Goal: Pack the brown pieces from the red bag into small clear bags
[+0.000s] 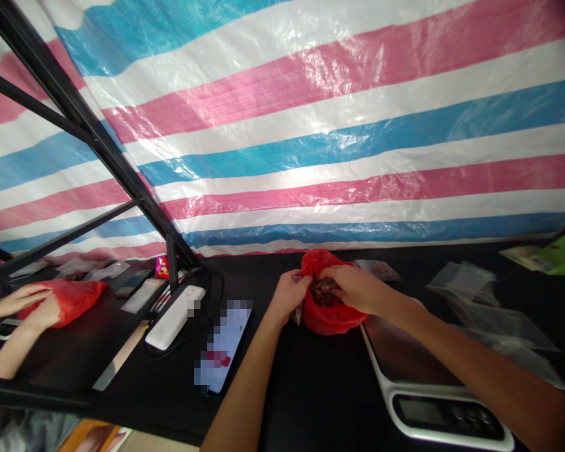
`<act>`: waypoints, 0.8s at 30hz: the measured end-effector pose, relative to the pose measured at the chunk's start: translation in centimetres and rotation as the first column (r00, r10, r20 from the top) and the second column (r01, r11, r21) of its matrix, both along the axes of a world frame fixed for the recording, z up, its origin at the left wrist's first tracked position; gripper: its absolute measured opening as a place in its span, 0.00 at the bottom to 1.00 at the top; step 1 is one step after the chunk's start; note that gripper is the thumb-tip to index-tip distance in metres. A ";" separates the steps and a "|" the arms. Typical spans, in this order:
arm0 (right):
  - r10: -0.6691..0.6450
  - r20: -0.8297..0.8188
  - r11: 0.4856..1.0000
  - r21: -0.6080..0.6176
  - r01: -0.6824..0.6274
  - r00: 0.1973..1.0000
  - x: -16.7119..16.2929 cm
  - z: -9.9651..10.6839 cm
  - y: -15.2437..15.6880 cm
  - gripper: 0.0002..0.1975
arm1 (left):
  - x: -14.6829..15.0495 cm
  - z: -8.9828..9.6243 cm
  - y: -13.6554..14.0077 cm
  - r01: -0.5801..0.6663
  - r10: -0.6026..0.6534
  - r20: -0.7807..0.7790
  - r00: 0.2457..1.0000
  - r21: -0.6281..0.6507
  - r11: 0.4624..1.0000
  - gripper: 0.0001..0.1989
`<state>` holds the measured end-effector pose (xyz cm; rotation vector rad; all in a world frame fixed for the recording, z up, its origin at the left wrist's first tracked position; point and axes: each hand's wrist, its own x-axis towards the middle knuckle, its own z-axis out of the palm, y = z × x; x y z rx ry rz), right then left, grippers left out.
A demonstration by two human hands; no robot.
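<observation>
A red plastic bag (332,323) stands open on the black table, its rim spread wide. Dark brown dried pieces (324,292) fill it. At the bag's left rim my left hand (290,294) is closed in a pinch on the plastic. Just below those fingers a small clear plastic bag (297,314) shows; whether they grip it too I cannot tell. My right hand (355,285) reaches into the mouth from the right, fingers curled around some brown pieces. Under my right forearm lies a white-rimmed digital scale (405,358), close to the red bag.
Clear plastic bags (489,314) lie right of the scale, with a green package (562,256) beyond. Left of me are a phone (230,345), a white power strip (176,317) and cables. Past a black metal frame (89,135), another person's hands (42,307) work in a red bag (78,301).
</observation>
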<state>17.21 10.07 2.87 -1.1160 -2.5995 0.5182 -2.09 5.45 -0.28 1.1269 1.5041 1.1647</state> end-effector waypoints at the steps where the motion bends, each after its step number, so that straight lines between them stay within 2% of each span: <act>1: 0.017 -0.032 1.000 -0.025 -0.018 0.999 0.0 -0.3 0.1 0.17 | 0.0 0.1 0.0 -0.003 0.003 0.031 1.000 -0.003 1.000 0.09; 5: 0.064 -0.169 0.990 -0.117 -0.084 0.984 -0.1 -1.5 0.8 0.18 | -0.2 0.3 0.0 -0.025 0.026 0.106 0.994 -0.009 1.000 0.10; 9: 0.046 -0.255 0.979 -0.179 -0.093 0.966 -0.2 -2.3 1.1 0.20 | -0.6 0.1 0.2 -0.050 0.050 0.129 0.990 -0.003 0.999 0.14; 13: 0.004 -0.320 0.966 -0.245 -0.087 0.947 -0.2 -2.3 1.4 0.18 | -0.7 -0.1 0.3 -0.050 0.048 0.143 0.989 0.016 0.999 0.20; 17: -0.035 -0.367 0.960 -0.270 -0.071 0.930 0.0 -2.2 1.6 0.15 | -0.5 0.1 0.1 -0.014 0.010 0.143 0.990 0.027 1.000 0.22; 24: -0.032 -0.486 0.911 -0.373 -0.174 0.874 0.0 -2.4 1.7 0.17 | -0.7 1.2 -0.5 0.126 -0.136 0.075 0.988 0.132 0.983 0.23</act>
